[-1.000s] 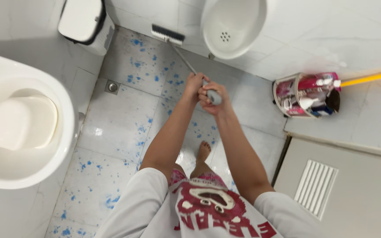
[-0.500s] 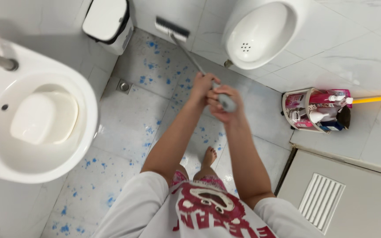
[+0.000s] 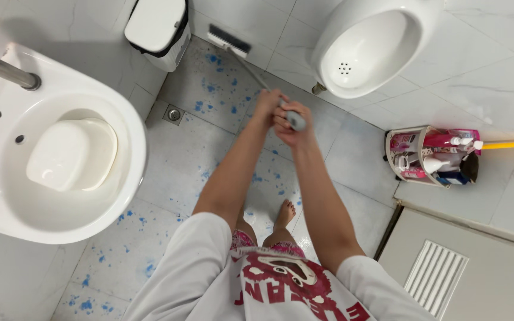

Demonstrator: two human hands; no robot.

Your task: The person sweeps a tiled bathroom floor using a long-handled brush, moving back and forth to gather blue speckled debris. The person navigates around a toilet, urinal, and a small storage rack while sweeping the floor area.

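Hands, the left hand [image 3: 267,107] and right hand [image 3: 288,126], both clasp the grey grip of a long-handled scrub brush [image 3: 229,39] (bristles on the floor [image 3: 168,172] at eleven o'clock, by the wall), between the white bin [image 3: 157,26] and the urinal [image 3: 370,47].

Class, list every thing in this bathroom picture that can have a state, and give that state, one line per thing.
Left hand: shut on brush handle.
Right hand: shut on handle's end.
Brush: head down on floor by the wall.
Bin: lid closed.
Sink: holds a white tub, no water running.
Urinal: empty.
Caddy: full of bottles.
Floor: speckled blue.
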